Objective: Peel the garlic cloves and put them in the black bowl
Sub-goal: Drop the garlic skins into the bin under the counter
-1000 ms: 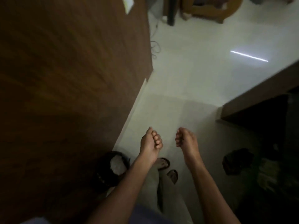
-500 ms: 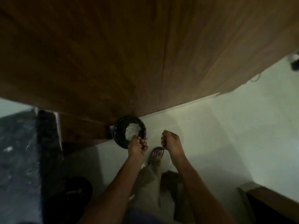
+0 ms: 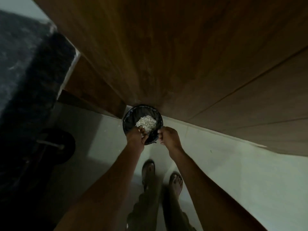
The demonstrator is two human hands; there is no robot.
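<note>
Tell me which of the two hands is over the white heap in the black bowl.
The left hand: its fingers overlap the white heap. The right hand is at the black bowl's near rim, beside the heap.

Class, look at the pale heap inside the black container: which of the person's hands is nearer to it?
Left. The left hand overlaps the black container, fingers right at the heap. The right hand sits at the container's right rim, farther off.

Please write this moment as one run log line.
left hand: over round black bowl | right hand: curled, at rim | bowl: pale pile
</note>
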